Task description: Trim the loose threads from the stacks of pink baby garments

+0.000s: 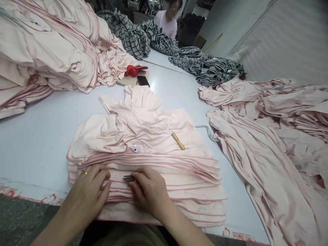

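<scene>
The right hand [151,191] has its fingers closed around small metal thread snips [128,178], whose blades poke out past the fingertips. The left hand [85,193] lies relaxed, fingers flat on a stack of pale pink garments [153,136] under both hands. A yellow-handled tool [178,141] lies on the stack, beyond the fingers.

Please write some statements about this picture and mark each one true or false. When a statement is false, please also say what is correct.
1. The right hand holds small dark snips against the stack of pale pink garments. True.
2. The yellow-handled tool lies directly on the table. False: it lies on the stack of pale pink garments.
3. The left hand wears a gold ring. True.
4. The phone lies under the left hand. False: it lies on a cardboard sheet beside a red item, farther up the table.
</scene>
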Demonstrator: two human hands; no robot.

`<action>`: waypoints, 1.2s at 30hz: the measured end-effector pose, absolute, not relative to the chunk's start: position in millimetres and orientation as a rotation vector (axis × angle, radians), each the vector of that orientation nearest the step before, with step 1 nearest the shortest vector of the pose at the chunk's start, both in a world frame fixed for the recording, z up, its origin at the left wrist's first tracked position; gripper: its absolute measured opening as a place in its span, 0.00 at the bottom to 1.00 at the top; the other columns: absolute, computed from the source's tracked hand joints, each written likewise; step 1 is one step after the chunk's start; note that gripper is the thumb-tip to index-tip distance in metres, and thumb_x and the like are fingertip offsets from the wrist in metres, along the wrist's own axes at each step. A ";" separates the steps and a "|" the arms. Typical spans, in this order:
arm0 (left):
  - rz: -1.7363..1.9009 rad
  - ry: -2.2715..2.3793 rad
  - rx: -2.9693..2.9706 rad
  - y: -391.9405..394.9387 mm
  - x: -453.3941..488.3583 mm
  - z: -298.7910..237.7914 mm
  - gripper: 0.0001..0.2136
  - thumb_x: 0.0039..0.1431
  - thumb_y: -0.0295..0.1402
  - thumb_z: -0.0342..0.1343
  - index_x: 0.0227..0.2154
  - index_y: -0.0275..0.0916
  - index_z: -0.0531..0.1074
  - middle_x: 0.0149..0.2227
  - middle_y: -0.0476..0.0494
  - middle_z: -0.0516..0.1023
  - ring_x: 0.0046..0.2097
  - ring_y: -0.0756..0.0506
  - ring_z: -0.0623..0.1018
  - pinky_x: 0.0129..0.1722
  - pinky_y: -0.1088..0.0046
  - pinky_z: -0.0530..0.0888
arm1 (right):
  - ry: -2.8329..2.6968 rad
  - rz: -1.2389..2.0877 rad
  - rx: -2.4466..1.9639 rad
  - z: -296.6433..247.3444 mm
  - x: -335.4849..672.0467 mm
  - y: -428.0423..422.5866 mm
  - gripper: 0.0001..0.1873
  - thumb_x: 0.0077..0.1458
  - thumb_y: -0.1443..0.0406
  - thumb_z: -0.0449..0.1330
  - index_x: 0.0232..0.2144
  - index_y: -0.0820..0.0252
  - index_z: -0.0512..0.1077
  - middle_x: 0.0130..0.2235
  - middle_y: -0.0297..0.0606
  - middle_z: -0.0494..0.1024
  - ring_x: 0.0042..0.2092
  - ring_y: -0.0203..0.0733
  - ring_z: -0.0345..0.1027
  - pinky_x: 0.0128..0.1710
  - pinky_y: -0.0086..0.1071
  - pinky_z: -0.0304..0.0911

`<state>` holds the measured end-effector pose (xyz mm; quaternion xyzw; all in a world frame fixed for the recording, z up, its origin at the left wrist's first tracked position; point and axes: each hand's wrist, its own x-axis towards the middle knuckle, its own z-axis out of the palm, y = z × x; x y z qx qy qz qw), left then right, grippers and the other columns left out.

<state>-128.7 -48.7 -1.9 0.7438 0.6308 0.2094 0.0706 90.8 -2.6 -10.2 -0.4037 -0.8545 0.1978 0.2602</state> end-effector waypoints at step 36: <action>0.782 1.784 2.331 -6.5 -66.3 0.8 0.07 0.60 0.31 0.48 0.38 0.41 0.71 0.36 0.45 0.73 0.36 0.44 0.76 0.34 0.66 0.73 | -2.328 0.147 -0.971 -19.0 141.4 40.7 0.15 0.69 0.62 0.49 0.42 0.60 0.74 0.39 0.42 0.77 0.36 0.43 0.67 0.34 0.36 0.58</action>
